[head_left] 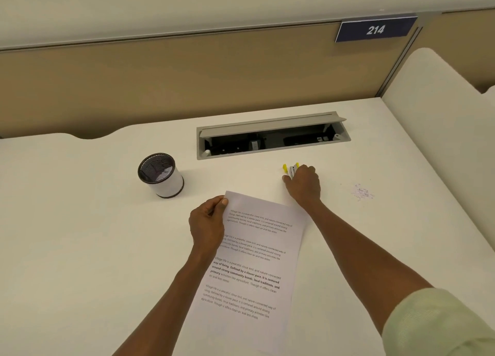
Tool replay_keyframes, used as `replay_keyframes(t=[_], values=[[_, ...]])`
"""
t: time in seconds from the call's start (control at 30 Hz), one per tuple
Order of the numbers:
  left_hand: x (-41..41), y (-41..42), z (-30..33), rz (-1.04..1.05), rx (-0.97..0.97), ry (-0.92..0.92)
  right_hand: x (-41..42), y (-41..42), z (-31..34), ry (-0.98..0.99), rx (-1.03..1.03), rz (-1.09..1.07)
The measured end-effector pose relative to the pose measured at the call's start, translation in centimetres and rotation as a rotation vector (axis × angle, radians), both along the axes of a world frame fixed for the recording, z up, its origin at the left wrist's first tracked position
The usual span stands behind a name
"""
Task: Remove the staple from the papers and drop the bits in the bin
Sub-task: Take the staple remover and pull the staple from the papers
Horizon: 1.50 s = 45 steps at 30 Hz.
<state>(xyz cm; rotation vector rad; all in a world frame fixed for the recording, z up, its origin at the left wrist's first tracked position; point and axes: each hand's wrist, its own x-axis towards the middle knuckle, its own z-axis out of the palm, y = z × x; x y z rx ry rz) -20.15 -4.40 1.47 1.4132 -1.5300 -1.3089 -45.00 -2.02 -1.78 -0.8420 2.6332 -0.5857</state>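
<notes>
Pinching the upper left corner of the white printed papers [251, 259], my left grip [207, 223] holds them flat on the white tabletop [80, 235] at frame centre. Staple hidden under my thumb, I judge. Farther up and right, my right grip [302, 183] closes on the yellow-and-grey staple remover [290, 168]. The black mesh bin [160, 175] stands upper left of the papers, nearer my left grip.

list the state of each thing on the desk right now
papers: flat on desk, top left corner pinched by left hand
staple remover: on desk, under right hand; grip unclear
bin: upright
cable hatch: lid open
paper bits: scattered on desk
</notes>
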Motion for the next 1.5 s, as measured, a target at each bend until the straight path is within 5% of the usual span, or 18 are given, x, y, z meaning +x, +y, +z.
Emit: replay_keyframes(t=[0.23,0.43,0.83,0.97,1.5], values=[[0.2,-0.1,0.7,-0.027,0.020,0.010,-0.6,-0.7,0.3,-0.023,-0.064,0.019],[0.7,0.8,2.4,-0.028,0.011,0.004,0.0,-0.1,3.8,-0.139,-0.329,0.046],[3.4,3.7,7.0,-0.070,-0.073,0.024,6.6,6.1,14.3,-0.243,-0.262,0.712],[3.8,4.9,8.5,-0.081,-0.180,0.014,8.7,7.1,15.6,-0.030,-0.195,0.885],[4.9,7.5,11.4,-0.063,-0.350,0.100,12.2,9.7,18.5,-0.092,-0.428,0.861]])
